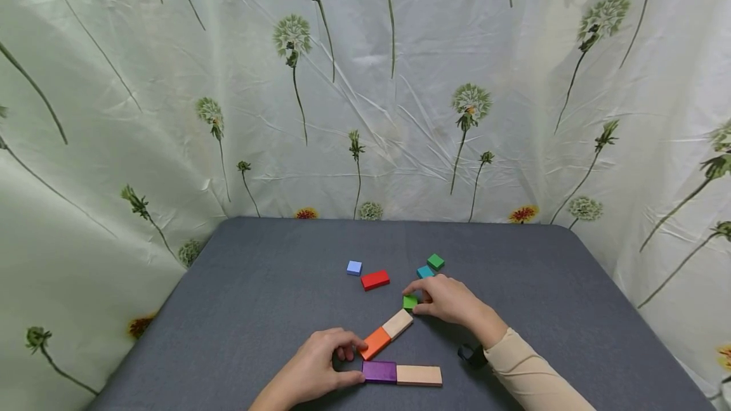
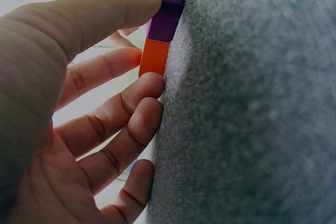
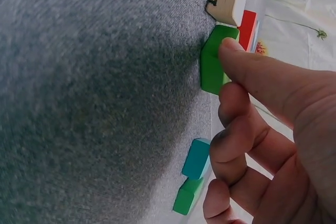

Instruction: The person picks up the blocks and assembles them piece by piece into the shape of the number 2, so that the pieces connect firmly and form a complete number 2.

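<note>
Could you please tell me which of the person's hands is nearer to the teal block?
Right. The right hand is just in front of the teal block, pinching the light green block; the left hand is farther off, front-left, at the purple block.

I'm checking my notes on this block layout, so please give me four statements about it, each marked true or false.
1. The right hand pinches the light green block. True.
2. The left hand's thumb touches the orange block. False: it touches the purple block.
3. The purple block lies end to end with a pale wooden block. True.
4. In the head view, the red block lies left of the light blue block. False: it lies right.
</note>
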A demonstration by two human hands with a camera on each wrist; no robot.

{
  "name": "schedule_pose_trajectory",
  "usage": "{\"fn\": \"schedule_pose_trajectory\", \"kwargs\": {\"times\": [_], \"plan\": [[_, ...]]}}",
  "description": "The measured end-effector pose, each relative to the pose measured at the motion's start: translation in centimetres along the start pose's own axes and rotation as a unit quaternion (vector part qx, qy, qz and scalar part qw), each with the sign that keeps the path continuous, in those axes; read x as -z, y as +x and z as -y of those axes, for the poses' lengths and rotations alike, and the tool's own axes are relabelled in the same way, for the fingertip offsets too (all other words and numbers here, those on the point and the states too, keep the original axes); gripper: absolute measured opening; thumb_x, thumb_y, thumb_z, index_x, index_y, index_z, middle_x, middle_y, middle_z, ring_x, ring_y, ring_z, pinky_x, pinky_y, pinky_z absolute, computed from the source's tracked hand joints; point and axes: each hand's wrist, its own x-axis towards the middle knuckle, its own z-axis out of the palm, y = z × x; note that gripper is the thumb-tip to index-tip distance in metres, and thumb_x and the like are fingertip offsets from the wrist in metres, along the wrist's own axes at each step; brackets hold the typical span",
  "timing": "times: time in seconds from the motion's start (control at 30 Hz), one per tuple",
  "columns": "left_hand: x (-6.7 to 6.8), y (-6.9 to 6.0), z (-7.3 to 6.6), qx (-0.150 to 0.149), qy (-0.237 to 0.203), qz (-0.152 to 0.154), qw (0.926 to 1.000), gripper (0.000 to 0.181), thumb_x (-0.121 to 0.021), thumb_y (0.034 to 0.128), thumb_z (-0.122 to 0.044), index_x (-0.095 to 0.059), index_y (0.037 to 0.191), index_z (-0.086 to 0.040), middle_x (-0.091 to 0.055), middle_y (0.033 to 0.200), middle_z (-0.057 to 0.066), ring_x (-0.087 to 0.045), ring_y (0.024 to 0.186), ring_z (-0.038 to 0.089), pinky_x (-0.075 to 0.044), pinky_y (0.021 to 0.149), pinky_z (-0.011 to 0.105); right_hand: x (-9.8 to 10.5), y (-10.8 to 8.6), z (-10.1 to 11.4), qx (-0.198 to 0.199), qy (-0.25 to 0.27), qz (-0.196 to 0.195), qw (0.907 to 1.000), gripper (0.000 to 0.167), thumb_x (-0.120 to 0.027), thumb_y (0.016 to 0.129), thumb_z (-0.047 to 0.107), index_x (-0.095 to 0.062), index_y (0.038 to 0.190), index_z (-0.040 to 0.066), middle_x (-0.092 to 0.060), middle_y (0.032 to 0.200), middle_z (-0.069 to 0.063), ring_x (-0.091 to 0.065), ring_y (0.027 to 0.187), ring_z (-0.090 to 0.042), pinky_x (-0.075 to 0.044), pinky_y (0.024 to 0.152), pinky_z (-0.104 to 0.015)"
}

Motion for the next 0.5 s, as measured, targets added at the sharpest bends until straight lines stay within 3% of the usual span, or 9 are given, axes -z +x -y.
{"fn": "schedule_pose_trajectory", "kwargs": {"times": [0.5], "plan": [[0.04, 0.03, -0.07, 0.006, 0.004, 0.001, 1.0000, 0.034, -0.093, 0.0845, -0.035, -0.077, 0.114, -0.025, -0.062, 0.090, -0.017, -0.055, 0.081, -0.004, -0.049, 0.073, 0.020, -0.08, -0.20, -0.28, 0.003, 0.007, 0.003, 1.0000, 0.035, -0.083, 0.094, 0.018, -0.078, 0.128, 0.018, -0.057, 0.070, 0.008, -0.047, 0.062, -0.007, -0.032, 0.058, -0.025]]}}
